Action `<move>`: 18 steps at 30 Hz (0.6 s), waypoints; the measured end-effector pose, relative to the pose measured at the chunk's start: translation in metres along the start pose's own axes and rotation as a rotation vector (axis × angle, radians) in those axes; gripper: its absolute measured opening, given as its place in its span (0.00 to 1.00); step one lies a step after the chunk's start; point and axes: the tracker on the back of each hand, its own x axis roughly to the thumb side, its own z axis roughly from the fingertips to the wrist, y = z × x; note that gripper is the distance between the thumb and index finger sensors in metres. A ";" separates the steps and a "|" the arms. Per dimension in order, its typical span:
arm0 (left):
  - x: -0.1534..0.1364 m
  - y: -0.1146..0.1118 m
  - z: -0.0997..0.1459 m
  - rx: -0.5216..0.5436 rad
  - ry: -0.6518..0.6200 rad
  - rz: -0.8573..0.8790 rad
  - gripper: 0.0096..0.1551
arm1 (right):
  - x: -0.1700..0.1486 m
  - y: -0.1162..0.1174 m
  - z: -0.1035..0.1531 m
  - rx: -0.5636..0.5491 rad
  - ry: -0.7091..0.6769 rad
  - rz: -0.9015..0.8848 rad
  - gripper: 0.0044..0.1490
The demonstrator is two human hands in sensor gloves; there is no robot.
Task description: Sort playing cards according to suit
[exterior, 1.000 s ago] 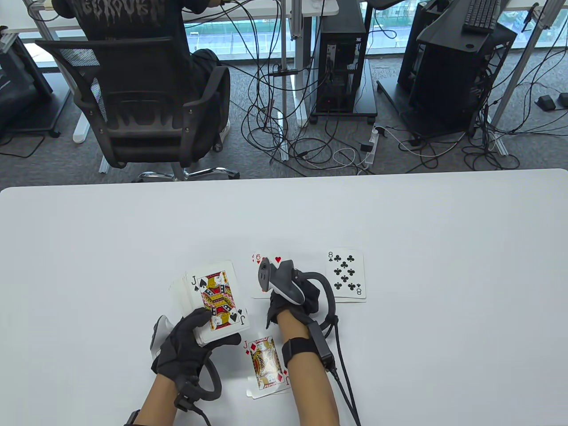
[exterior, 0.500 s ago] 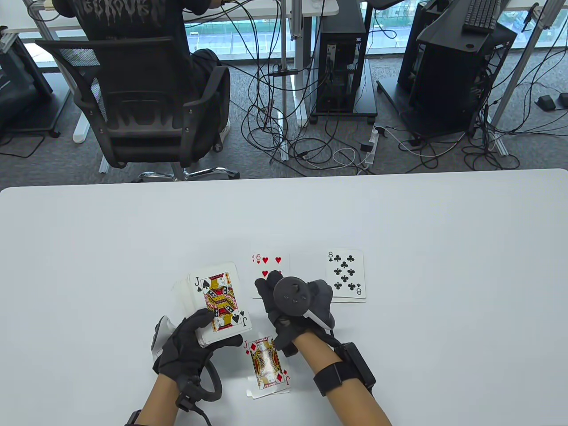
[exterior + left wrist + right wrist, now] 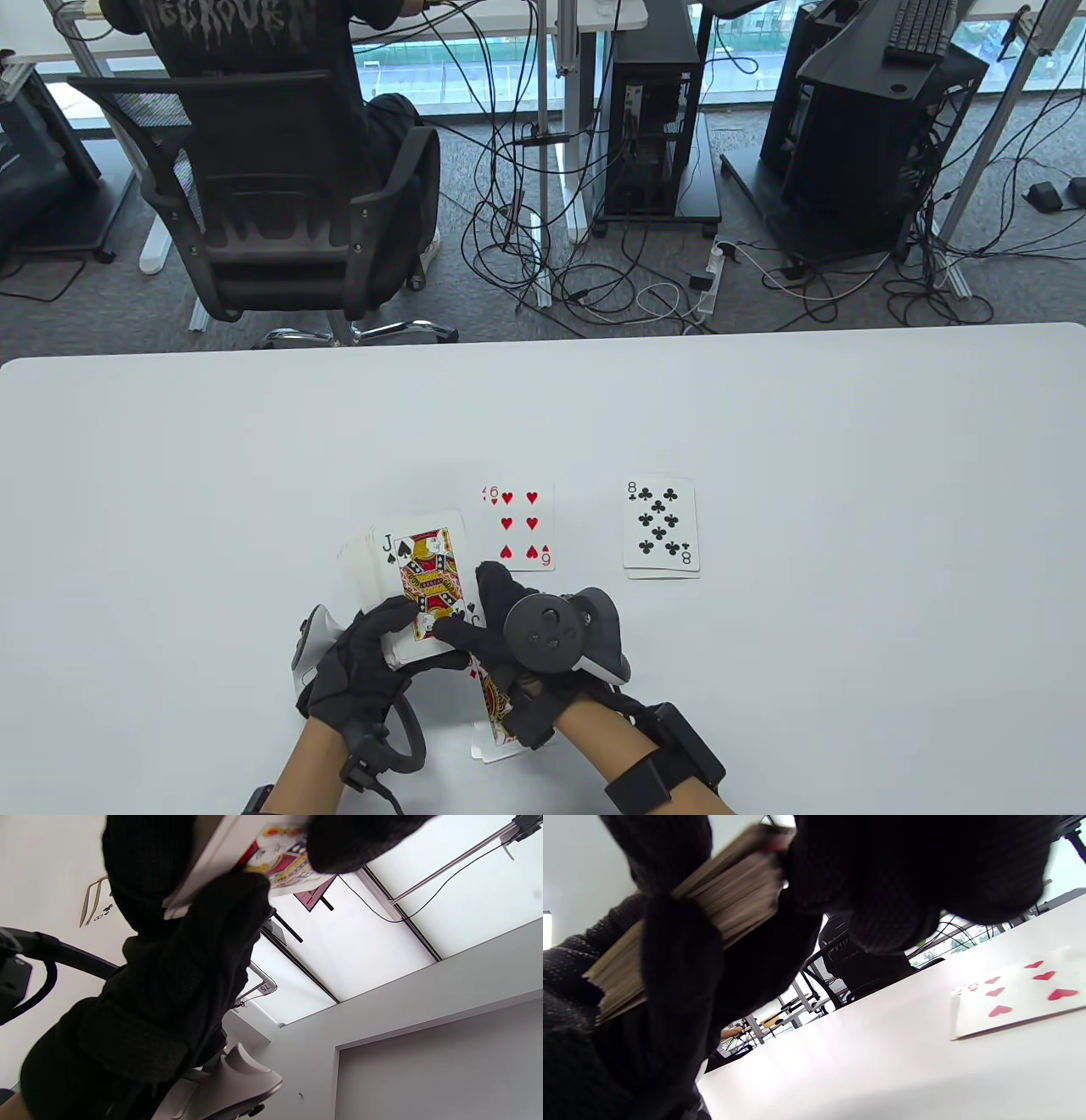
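Cards are being dealt out by suit, and the step in hand is drawing the next one. The left hand (image 3: 361, 662) grips the deck (image 3: 416, 586) face up above the worktop (image 3: 170, 475), fingers curled under it and thumb across the face. The right hand (image 3: 509, 628) has its thumb and fingers closing on the near right corner of the top card, the jack of spades (image 3: 427, 581) — a pinch on that card, as far as the table view shows; the right wrist view shows gloved fingers against the deck's edge but is too blurred to confirm it.

Three piles lie face up. The six of hearts (image 3: 519, 526) sits just beyond the right hand, the eight of clubs (image 3: 662, 526) further to that hand's right, and a diamonds pile (image 3: 496, 730) lies under the right wrist, mostly hidden. No spade pile shows, so the next move probably calls for sliding the jack clear of the deck without dragging the card beneath, then laying it on a bare patch of worktop to start a fourth pile — perhaps to the left of the left hand.

The deck is thick, its edges slightly fanned, with many cards left to sort.
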 end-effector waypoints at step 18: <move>-0.007 -0.012 -0.004 -0.070 0.012 0.028 0.35 | -0.035 -0.035 0.024 -0.187 0.120 -0.193 0.24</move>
